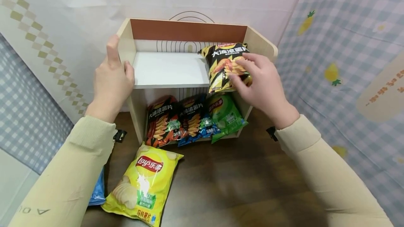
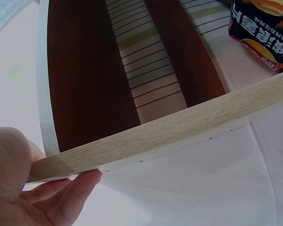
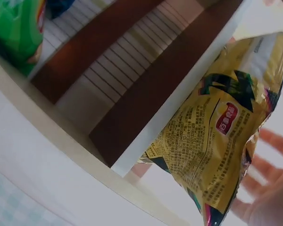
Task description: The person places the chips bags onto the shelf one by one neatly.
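A black and yellow bag of chips (image 1: 225, 67) stands at the right end of the small shelf unit's upper board (image 1: 170, 69). My right hand (image 1: 263, 85) lies at the front of this bag, fingers spread and fairly straight. In the right wrist view the bag's gold back (image 3: 207, 141) overhangs the board's edge, and my right hand (image 3: 271, 188) is beyond it. My left hand (image 1: 110, 78) grips the unit's left side panel. Seen from the left wrist, the panel's edge (image 2: 170, 120) runs between the thumb and fingers of that hand (image 2: 47, 188).
On the lower level lean a red-black chip bag (image 1: 162, 122), a blue-black one (image 1: 195, 120) and a green one (image 1: 225, 115). A yellow chip bag (image 1: 145, 181) lies on the brown table (image 1: 221, 185) in front. Part of a blue bag (image 1: 98, 190) shows beside my left sleeve.
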The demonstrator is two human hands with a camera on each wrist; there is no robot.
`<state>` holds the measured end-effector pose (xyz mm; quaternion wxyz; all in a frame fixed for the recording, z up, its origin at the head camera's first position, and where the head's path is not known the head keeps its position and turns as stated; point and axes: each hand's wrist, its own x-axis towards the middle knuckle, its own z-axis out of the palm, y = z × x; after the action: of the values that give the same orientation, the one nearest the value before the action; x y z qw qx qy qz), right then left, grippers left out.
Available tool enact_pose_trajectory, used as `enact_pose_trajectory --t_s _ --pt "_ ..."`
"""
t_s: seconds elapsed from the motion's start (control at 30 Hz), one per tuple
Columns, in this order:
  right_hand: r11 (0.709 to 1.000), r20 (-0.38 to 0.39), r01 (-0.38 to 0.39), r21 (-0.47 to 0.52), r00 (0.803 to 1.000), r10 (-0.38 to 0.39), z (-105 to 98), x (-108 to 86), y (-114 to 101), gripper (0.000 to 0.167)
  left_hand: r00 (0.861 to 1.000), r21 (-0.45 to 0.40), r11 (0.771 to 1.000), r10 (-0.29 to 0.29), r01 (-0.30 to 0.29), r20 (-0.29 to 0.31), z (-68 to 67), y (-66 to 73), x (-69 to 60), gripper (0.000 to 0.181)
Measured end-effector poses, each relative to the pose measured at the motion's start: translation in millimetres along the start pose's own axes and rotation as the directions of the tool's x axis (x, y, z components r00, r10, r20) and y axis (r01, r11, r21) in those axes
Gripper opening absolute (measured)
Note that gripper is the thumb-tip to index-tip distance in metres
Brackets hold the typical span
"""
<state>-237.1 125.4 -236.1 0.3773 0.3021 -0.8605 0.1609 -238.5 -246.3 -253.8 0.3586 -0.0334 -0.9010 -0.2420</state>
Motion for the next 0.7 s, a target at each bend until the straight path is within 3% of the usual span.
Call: enact_pose_trajectory --t_s 0.07,0.17,0.33,0.7 --pt "0.993 0.015 0.117 -0.006 0.993 -0.117 2 -5.1 1 0.055 1.0 -0.001 1.0 -0.002 0.002 0.001 1.3 -0.2 -1.1 0.054" --pt "0.985 0.096 0.16 -0.055 0.983 -0.155 5 -10.6 2 0.071 1.0 -0.006 1.0 -0.003 0.003 -0.001 2.4 -0.8 -1.4 0.055" --pt "0.989 0.16 0.08 -0.128 0.985 -0.06 14 -12.2 8 0.072 1.0 -0.015 1.0 -0.005 0.005 -0.002 2.1 -1.7 -1.2 0.056" --pt "0.994 0.122 -0.013 -0.109 0.992 0.027 40 -1.9 24 0.062 1.0 -0.013 1.0 -0.006 0.006 0.001 2.2 -2.8 -0.5 0.054"
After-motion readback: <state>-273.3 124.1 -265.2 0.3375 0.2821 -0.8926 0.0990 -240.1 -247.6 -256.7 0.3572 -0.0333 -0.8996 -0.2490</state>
